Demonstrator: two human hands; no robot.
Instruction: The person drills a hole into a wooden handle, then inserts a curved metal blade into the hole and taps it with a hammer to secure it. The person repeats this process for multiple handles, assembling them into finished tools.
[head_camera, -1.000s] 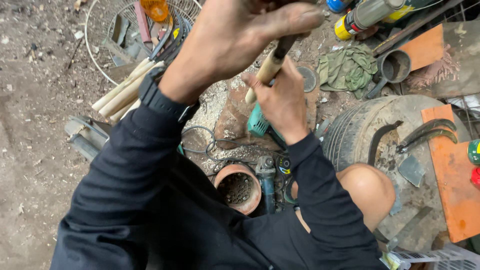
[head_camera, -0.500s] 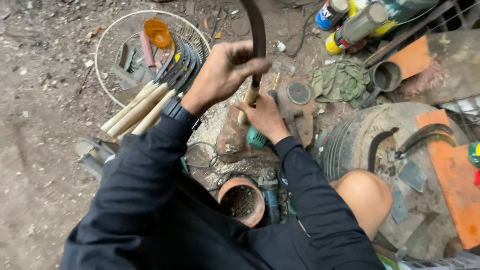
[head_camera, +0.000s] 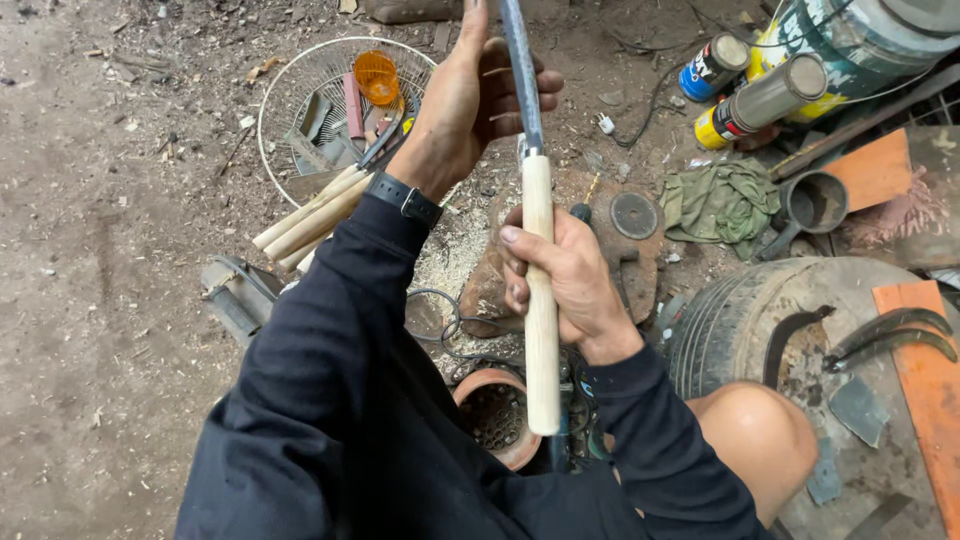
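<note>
Light: soft, even daylight, moderately bright, no hard glare.
Shadows: faint and diffuse beneath the fingers (head_camera: 520, 262); dark sleeves lose detail.
Sharpness: crisp around the fingers; no motion blur.
Edges: slight wide-angle bending far from the fingers, at the frame corners.

My left hand (head_camera: 475, 95) is raised to the upper middle of the frame, back toward me, its fingers (head_camera: 525, 85) curled loosely around something narrow, with a dark watch strapped at the wrist. My right hand (head_camera: 560, 285) sits lower, at centre frame, its fingers wrapped tight and the thumb pressed across the front. Both forearms in black sleeves rise from the bottom of the frame, and my bare right knee shows at lower right.
</note>
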